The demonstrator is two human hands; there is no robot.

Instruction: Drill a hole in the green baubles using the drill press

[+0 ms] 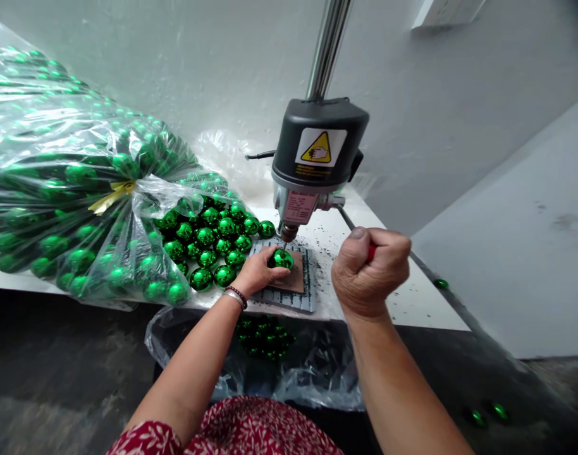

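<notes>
A shiny green ball (284, 260) rests on a brown board (296, 281) on the drill press's base plate (309, 302). Thumb and fingers of my left hand (262, 272) are closed around the ball's left side. Straight above it is the chuck of a small drill press (319, 142), its bit at or just over the ball's top; I cannot tell if they touch. My right hand (372, 272) is wrapped in a fist around the red-gripped feed lever (346, 218) at the right of the drill head.
A large clear bag (80, 208) of green balls covers the table's left side, with loose balls (205, 237) spilling from its mouth. Below the table edge, a plastic-lined bin (312, 379) holds more balls. Dark shavings dot the white tabletop (407, 309). Stray balls (500, 412) lie on the floor.
</notes>
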